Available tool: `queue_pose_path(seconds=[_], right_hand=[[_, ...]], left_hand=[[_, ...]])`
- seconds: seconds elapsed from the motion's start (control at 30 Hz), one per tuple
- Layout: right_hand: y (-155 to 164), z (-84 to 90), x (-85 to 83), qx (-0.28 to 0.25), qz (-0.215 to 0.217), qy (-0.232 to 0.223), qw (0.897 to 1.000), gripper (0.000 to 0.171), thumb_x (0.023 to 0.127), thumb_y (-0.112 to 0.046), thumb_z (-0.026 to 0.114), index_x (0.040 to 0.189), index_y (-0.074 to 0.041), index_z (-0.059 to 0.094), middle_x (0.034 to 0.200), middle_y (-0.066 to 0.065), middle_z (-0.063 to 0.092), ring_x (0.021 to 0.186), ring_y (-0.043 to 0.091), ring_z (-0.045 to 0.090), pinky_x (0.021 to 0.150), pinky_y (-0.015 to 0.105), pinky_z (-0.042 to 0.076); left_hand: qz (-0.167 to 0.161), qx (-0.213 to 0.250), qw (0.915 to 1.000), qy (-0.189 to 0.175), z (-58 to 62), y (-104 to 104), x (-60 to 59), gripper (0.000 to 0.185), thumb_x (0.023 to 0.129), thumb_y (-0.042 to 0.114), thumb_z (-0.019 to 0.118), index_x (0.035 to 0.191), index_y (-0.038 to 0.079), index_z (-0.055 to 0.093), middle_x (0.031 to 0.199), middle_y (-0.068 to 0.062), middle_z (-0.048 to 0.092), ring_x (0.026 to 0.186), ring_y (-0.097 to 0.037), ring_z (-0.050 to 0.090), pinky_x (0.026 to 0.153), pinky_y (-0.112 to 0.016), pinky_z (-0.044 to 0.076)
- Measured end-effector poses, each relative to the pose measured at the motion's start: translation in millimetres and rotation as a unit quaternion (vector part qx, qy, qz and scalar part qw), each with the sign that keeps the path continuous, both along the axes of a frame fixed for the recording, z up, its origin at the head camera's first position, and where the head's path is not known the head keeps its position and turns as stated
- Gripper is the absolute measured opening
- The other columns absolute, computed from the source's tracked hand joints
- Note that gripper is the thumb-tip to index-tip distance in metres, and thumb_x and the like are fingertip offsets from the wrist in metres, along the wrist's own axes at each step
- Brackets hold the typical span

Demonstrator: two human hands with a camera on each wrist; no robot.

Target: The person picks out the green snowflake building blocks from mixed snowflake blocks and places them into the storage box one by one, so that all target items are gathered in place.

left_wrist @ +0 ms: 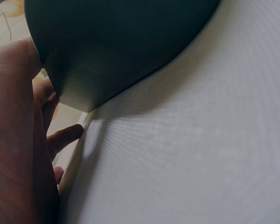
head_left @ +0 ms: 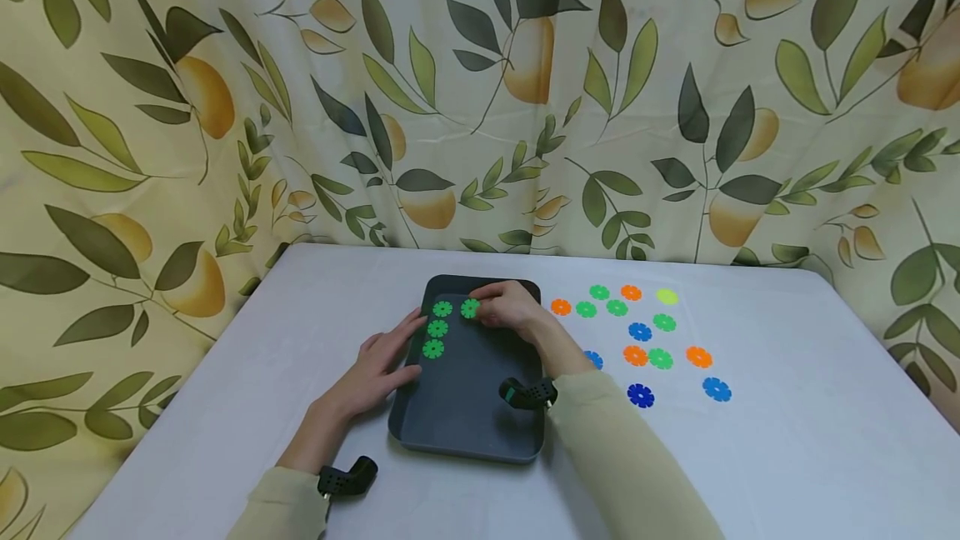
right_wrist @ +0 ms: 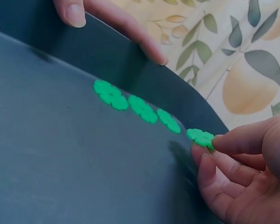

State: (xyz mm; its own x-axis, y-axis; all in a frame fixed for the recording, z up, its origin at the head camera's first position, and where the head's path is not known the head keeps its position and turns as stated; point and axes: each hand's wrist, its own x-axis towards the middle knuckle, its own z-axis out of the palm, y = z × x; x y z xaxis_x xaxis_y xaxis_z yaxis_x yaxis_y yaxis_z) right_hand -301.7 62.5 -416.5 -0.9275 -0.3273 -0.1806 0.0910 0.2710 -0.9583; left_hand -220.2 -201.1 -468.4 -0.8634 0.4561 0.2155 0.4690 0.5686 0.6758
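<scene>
The left-wrist view is nearly all shadow: a dark curve of the tray's outer wall, a blurred palm at the frame's edge and pale cloth, with no disc visible. In the head view the right forearm covers part of one blue disc, and the right fingers hide how the green disc is gripped; the right-wrist view shows it.

The right hand (right_wrist: 242, 172) pinches a bright green, flower-edged plastic disc (right_wrist: 200, 137) between thumb and fingertips, just above the floor of a dark grey, round-cornered plastic tray (head_left: 468, 427), at its far end. Three more green discs (head_left: 437, 328) lie flat on the tray floor in a curving row, just left of the pinched disc and close to the wall on the left hand's side.

The left hand (head_left: 381, 365) rests with straight, relaxed fingers against the tray's left rim, holding nothing; two of its fingertips show over the wall in the right-wrist view.

To the right of the right hand, well outside the tray, loose discs (head_left: 648, 336) in green, orange, blue and one yellow-green are scattered flat on the white cloth-covered table (head_left: 787, 457). Both arms wear pale green sleeves, each with a black camera mount at the wrist. A cream curtain (head_left: 480, 90) printed with dark leaves and yellow pears hangs behind and around the table.
</scene>
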Motion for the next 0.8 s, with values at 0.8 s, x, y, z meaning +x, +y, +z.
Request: queue_pose_path(seconds=[0.8], right_hand=[[-15, -9.0, -3.9, 0.078, -0.06, 0.051, 0.994, 0.026, 0.088, 0.002, 0.068, 0.114, 0.006, 0.072, 0.099, 0.014, 0.072, 0.072, 0.014, 0.065, 0.072, 0.028, 0.055]], left_hand=[[-0.001, 0.002, 1.0, -0.002, 0.3, 0, 0.0, 0.069, 0.097, 0.026, 0.059, 0.16, 0.017, 0.031, 0.167, -0.002, 0.018, 0.151, -0.026, 0.022, 0.112, -0.059, 0.01]])
